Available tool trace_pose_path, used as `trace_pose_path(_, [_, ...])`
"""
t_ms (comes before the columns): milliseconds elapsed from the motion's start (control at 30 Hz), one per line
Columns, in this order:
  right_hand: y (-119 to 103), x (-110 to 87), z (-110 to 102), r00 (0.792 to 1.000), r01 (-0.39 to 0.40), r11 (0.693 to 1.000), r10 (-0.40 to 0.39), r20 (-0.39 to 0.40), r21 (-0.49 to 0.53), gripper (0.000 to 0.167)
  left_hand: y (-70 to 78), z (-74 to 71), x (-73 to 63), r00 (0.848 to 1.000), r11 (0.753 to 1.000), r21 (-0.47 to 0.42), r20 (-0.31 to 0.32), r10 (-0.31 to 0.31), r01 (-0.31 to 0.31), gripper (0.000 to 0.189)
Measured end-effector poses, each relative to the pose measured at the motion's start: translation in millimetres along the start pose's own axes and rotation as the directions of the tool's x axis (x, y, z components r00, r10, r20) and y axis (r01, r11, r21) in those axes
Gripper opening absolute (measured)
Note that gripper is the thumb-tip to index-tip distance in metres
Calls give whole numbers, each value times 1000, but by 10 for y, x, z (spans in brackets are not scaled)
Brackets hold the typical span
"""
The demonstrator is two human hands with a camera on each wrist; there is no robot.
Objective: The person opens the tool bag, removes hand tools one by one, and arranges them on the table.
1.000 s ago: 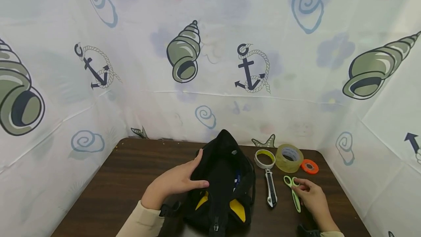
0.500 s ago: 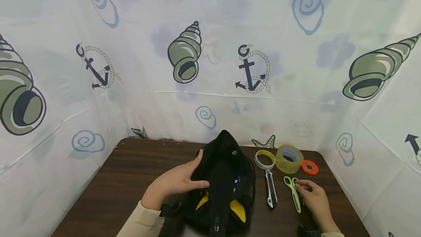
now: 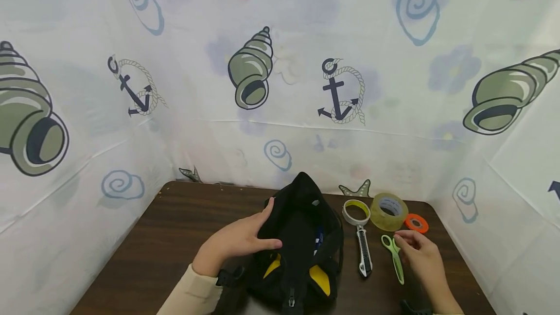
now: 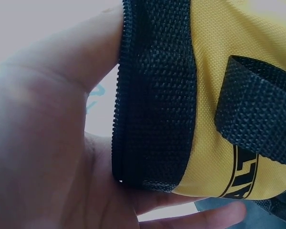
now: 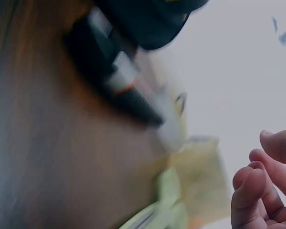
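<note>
My left hand (image 3: pixel 234 243) grips the open rim of a black and yellow zippered bag (image 3: pixel 320 280), thumb inside the mouth and the other fingers outside. In the left wrist view, the zipper teeth of the bag (image 4: pixel 155 105) run beside the thumb. Something blue and white (image 3: pixel 318 239) shows inside the bag. Green-handled scissors (image 3: pixel 398 267) lie on the table at the right. Just right of their finger loops is my right hand (image 3: pixel 422 256), its fingers loosely curled. Nothing is between its fingers in the right wrist view, where the scissors (image 5: pixel 169 210) appear blurred below.
A utility knife (image 3: pixel 364 253) lies between bag and scissors. Behind them stand a white tape roll (image 3: pixel 348 217), a roll of clear yellowish packing tape (image 3: pixel 385 223) and an orange tape roll (image 3: pixel 422 227). Printed white cloth (image 3: pixel 197 91) encloses the dark wooden table (image 3: pixel 175 227).
My right hand has drawn slightly up and away from the scissors' loops. The left hand keeps its grip on the bag. The head view has shifted slightly.
</note>
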State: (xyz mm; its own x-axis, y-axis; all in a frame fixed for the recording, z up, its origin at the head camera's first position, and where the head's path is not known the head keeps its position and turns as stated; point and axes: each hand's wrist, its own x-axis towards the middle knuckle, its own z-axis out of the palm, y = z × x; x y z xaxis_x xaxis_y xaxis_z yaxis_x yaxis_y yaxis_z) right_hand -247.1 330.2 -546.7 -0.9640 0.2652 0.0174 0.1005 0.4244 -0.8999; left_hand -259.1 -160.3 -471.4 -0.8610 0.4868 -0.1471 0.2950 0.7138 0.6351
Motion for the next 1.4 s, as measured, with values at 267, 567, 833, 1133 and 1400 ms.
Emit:
trace_pose_path(267, [-695, -282, 53, 977, 213, 977, -213, 15, -12, 29, 3, 3, 14, 1000, 1000, 6, -6, -9, 9, 115])
trace_pose_path(567, [-1243, -555, 266, 933, 325, 937, -340, 122, 127, 23, -5, 0, 25, 1000, 1000, 6, 2, 7, -7, 116])
trace_pose_path(833, [-1612, -693, 520, 866, 323, 926, -372, 333, 194, 27, 12, -12, 14, 1000, 1000, -2, 2, 7, -7, 116])
trace_pose_path(1133, [-1698, -638, 818, 792, 329, 922, -387, 472, 204, 27, 9, 0, -1, 1000, 1000, 6, -13, -9, 9, 118])
trace_pose_path(1400, [-1816, -557, 959, 764, 307, 941, -334, 552, 144, 35, 43, -15, -18, 1000, 1000, 5, -16, -4, 4, 119])
